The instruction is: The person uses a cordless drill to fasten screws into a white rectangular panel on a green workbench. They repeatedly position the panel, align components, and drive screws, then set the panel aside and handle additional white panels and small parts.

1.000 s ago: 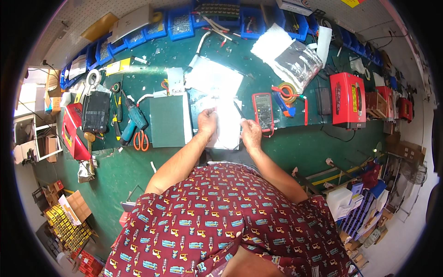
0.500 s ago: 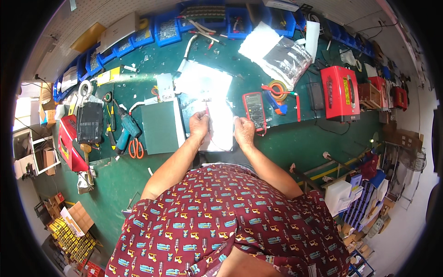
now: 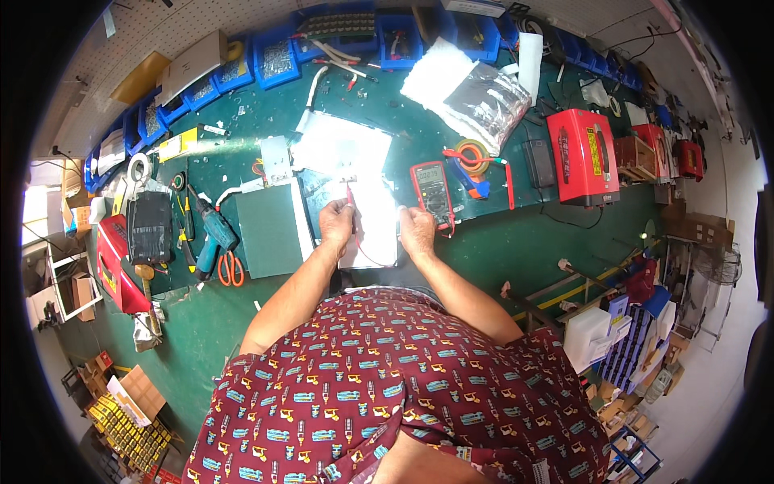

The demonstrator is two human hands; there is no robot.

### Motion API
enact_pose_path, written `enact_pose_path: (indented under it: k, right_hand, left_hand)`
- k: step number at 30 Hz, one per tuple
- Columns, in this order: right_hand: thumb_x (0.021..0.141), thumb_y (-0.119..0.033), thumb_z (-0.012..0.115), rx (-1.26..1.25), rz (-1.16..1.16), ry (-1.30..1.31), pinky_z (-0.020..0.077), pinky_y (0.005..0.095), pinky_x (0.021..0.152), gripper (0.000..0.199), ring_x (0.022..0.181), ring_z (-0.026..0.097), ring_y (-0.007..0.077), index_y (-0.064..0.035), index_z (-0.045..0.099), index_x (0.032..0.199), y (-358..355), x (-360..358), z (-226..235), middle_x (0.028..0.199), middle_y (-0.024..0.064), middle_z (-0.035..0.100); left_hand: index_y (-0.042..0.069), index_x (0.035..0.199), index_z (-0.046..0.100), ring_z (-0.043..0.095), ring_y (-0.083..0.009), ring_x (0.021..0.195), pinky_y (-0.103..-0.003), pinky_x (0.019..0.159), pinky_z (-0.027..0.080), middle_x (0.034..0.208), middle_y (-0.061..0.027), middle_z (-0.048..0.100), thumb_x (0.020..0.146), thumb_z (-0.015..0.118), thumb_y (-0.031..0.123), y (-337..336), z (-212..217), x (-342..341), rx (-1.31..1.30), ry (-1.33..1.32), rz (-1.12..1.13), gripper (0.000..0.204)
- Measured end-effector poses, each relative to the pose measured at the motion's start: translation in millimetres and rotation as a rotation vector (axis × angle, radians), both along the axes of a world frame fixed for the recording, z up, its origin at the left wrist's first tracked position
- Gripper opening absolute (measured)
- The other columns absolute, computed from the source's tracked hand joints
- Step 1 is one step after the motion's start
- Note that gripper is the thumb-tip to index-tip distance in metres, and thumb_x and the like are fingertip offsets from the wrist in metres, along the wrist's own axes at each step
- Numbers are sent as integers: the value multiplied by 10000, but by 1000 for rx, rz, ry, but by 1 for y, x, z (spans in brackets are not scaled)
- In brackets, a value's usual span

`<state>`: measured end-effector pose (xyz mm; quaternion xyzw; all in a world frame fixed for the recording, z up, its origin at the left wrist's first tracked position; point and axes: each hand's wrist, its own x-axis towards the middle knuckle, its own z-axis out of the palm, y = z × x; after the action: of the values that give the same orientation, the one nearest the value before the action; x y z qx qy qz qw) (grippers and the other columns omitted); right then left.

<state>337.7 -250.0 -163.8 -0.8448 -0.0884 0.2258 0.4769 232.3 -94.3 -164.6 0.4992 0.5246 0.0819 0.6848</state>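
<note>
My left hand [image 3: 335, 222] pinches a red test probe [image 3: 351, 198] whose tip points at a shiny silver pouch [image 3: 367, 211] lying flat on the green bench. A thin red lead runs from the probe down across the pouch. My right hand [image 3: 416, 230] is closed on the pouch's right edge, beside a red and grey multimeter [image 3: 430, 187]; whether it holds a second probe I cannot tell. A second silver pouch [image 3: 343, 149] lies just behind the first.
A green mat [image 3: 269, 228], a teal cordless drill [image 3: 213, 231] and orange-handled scissors [image 3: 231, 269] lie to the left. A red box unit [image 3: 583, 156] stands at the right. Blue parts bins [image 3: 278, 56] line the back. Silver bags [image 3: 484, 101] lie behind the meter.
The view has shifted slightly. Both hands stay on the silver pouch, and the left hand's red probe now points further up the pouch toward its top edge.
</note>
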Motion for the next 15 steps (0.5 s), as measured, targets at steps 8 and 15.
enact_pose_path:
  k: [8,15]
  right_hand:
    - [899,-263,599,-20,14,0,431,466,606,418,541,548,340,48,534,628,-1,1,-2,589,221,530]
    - [1008,-296,546,274,-50,575,507,273,533,319,589,604,130,13,596,945,13,-22,26,718,62,618]
  left_hand:
    - [-37,1046,655,549,-125,555,-284,482,478,751,-53,623,953,578,111,-1,3,2,-17,-11,5,191]
    - [8,1042,640,616,-150,724,-301,665,526,805,-68,636,951,597,116,-42,41,20,-74,-140,-53,148]
